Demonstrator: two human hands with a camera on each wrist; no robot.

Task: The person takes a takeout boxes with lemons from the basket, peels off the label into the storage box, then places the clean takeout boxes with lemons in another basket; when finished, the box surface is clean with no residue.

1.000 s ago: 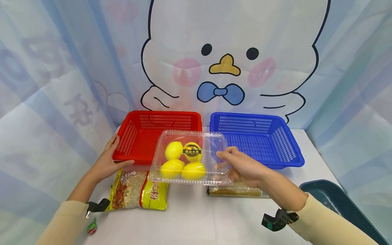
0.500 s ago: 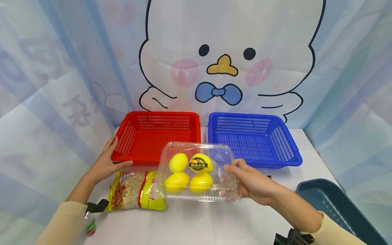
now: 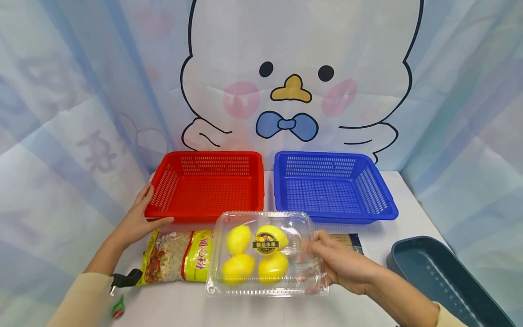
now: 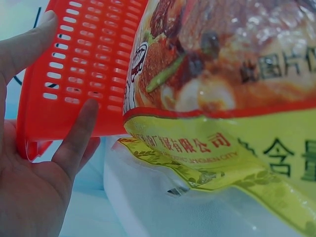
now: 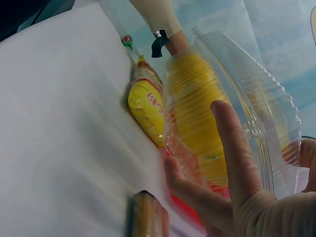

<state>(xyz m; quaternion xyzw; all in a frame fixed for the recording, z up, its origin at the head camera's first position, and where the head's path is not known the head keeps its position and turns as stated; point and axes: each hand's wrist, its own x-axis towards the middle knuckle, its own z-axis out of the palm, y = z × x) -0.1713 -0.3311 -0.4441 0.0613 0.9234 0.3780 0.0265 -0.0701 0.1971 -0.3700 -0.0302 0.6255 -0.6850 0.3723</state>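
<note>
The lemon box (image 3: pixel 263 255) that the right hand (image 3: pixel 338 260) grips has moved nearer, leaving it outside the red basket (image 3: pixel 212 193) the straight-fingered left hand (image 3: pixel 135 223) touches.

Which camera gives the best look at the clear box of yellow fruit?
The head view: the clear box shows nearly whole there, with its label and four yellow fruits. The right wrist view catches its ribbed side, partly covered by the right hand; the left wrist view doesn't show it.
</note>
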